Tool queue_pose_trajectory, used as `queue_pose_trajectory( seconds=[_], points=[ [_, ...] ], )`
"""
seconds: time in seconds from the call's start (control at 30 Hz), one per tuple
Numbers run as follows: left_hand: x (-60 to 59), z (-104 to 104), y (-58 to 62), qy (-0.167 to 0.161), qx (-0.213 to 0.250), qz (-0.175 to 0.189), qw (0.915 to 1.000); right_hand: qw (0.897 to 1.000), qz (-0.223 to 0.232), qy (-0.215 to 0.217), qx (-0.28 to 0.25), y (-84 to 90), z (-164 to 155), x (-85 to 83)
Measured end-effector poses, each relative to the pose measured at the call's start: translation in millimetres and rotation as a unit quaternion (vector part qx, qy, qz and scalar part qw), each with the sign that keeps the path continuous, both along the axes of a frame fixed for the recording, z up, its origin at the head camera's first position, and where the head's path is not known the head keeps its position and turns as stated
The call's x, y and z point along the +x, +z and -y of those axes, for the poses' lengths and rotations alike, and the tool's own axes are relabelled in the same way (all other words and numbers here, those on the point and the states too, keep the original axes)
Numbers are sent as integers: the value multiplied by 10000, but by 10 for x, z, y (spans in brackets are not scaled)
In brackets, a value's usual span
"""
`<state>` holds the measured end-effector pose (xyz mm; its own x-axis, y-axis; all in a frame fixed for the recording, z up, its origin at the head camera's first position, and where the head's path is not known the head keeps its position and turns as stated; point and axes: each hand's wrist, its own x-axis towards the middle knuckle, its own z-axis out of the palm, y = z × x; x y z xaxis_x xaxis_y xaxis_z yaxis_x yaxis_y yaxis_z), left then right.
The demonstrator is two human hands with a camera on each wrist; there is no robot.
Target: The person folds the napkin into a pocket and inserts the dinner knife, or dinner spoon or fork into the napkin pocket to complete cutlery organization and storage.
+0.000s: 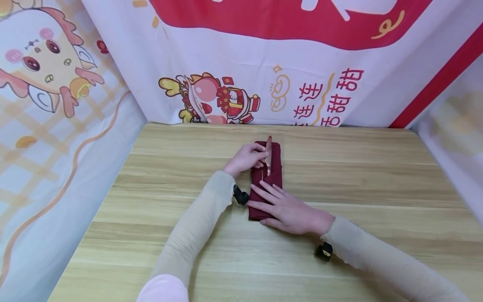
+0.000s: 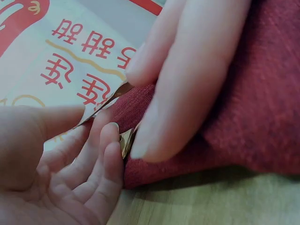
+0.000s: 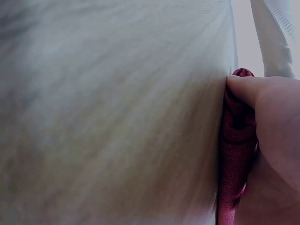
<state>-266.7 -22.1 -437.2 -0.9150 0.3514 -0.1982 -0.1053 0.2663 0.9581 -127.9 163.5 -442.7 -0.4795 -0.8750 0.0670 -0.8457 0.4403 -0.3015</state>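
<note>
Right hand [image 1: 290, 209] flat with straight fingers pressing the folded dark red cloth napkin [image 1: 274, 157] onto the wooden counter [image 1: 358, 176], just beyond it left hand [image 1: 247, 158] pinching a rose-gold metal knife [image 1: 268, 153] lying along the napkin

Red Chinese characters on the printed backdrop

On the backdrop cloth [image 1: 264, 79] at twelve o'clock behind the table, red characters read 连连 and 甜甜, running slantwise at about one o'clock from the cartoon figure [image 1: 216, 98]; the left wrist view shows the same characters upside down.
</note>
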Motion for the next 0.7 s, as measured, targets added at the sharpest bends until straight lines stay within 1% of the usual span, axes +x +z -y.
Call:
queue_pose_trajectory(
  seconds=[0.07, 0.13, 0.27, 0.37, 0.53, 0.7],
  points=[
    [-7, -6, -8, 106, 48, 23, 9999, 10000, -29, 13, 0, -4, -2, 0],
    [-14, -4, -13, 126, -8, 26, 9999, 10000, -22, 9, -4, -4, -5, -1],
    [-18, 3, -7, 12, -274, -50, 9996, 10000, 80, -42, 13, -3, -9, -3],
    [-14, 11, 13, -94, -522, -197, 9984, 9998, 179, -100, 37, 0, -14, -7],
    [4, 18, 30, -273, -1086, -485, 9925, 9997, 201, -96, 98, -9, -26, -9],
    [22, -6, 25, -188, -1627, -795, 9833, 9998, 168, -4, 55, -28, -36, -12]
  ],
)
